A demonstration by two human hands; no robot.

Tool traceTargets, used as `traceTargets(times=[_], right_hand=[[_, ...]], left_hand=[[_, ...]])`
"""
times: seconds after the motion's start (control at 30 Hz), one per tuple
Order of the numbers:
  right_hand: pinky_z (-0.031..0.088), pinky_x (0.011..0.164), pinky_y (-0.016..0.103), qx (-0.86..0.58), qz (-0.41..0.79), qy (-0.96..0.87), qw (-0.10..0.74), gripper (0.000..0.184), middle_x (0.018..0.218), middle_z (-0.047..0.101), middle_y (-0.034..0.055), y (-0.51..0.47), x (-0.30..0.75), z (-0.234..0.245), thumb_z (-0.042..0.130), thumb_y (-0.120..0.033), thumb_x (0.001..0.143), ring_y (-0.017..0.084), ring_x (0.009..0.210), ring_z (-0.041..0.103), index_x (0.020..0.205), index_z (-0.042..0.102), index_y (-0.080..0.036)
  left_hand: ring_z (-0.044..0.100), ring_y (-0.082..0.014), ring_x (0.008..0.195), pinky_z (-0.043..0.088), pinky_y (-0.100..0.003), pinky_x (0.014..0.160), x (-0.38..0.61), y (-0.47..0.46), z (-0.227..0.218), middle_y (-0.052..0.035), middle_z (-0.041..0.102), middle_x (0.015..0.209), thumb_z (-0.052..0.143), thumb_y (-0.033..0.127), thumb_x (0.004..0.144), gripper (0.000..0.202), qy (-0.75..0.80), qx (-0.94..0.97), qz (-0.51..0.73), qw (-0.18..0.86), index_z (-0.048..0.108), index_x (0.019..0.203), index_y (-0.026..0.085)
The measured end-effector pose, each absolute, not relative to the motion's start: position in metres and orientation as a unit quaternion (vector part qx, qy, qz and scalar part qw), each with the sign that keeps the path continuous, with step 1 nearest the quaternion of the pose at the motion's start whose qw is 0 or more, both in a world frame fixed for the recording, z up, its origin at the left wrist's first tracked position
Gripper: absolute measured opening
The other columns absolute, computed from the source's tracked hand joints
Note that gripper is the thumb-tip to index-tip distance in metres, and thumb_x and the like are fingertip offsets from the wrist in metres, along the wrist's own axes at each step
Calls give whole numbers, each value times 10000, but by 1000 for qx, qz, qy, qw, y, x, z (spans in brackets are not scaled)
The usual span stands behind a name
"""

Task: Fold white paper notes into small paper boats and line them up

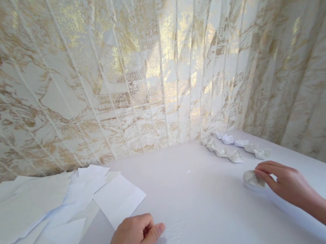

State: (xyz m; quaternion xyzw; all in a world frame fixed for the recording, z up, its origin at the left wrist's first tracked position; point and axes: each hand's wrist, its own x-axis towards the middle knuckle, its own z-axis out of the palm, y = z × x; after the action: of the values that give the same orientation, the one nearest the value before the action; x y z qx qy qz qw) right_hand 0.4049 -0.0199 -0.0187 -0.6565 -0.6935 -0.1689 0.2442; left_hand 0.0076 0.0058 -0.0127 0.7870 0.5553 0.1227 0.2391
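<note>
Right hand (288, 186): my grip lightly pinched the folded paper boat (251, 178).
Left hand (133, 240): grip curled, empty, on tabletop (195, 200).
Handling: judged light, crushable; hold by edge.

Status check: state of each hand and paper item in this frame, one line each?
Left hand: fingers curled, resting on the table, holding nothing.
Right hand: fingertips on the nearest folded paper piece; grip unclear.
Nearest folded paper piece: folded, lying on the table.
Other folded paper pieces: folded, lined up near the curtain.
Loose sheets: unfolded, flat, overlapping.
Curtain: drawn shut.
</note>
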Motion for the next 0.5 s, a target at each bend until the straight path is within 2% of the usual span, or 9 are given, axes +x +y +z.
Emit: traceTargets(times=[0.17, 0.27, 0.43, 0.5], right_hand=[[459, 605, 319, -703, -165, -662, 203, 233, 754, 653, 61, -6, 431, -12, 406, -281, 808, 219, 647, 613, 688, 589, -201], [452, 626, 311, -731, -152, -644, 167, 238, 783, 661, 73, 4, 438, -5, 407, -227, 816, 224, 692, 614, 687, 605, -197], [459, 759, 317, -798, -115, -581, 110, 215, 969, 637, 72, 10, 459, 1, 412, -187, 886, 204, 870, 591, 867, 626, -176], [484, 764, 357, -828, -101, -544, 89, 194, 1115, 556, 58, 10, 473, 1, 489, -256, 888, 182, 914, 574, 1063, 550, -201]], left_hand=[[366, -123, 497, 235, -229, 487, 9, 5, -12, 61, 358, 489, 379, 422, 757, 328, 560, 788, 111, 231, 339, 515, 205], [378, -125, 504, 236, -233, 493, 11, 5, -12, 57, 373, 494, 389, 407, 745, 309, 563, 788, 102, 228, 344, 516, 204], [408, -133, 531, 241, -237, 503, 10, 6, -12, 49, 399, 513, 385, 396, 747, 295, 559, 793, 92, 223, 340, 526, 204], [420, -136, 536, 244, -238, 508, 10, 7, -13, 46, 412, 519, 382, 398, 749, 297, 557, 796, 89, 219, 341, 528, 204]])
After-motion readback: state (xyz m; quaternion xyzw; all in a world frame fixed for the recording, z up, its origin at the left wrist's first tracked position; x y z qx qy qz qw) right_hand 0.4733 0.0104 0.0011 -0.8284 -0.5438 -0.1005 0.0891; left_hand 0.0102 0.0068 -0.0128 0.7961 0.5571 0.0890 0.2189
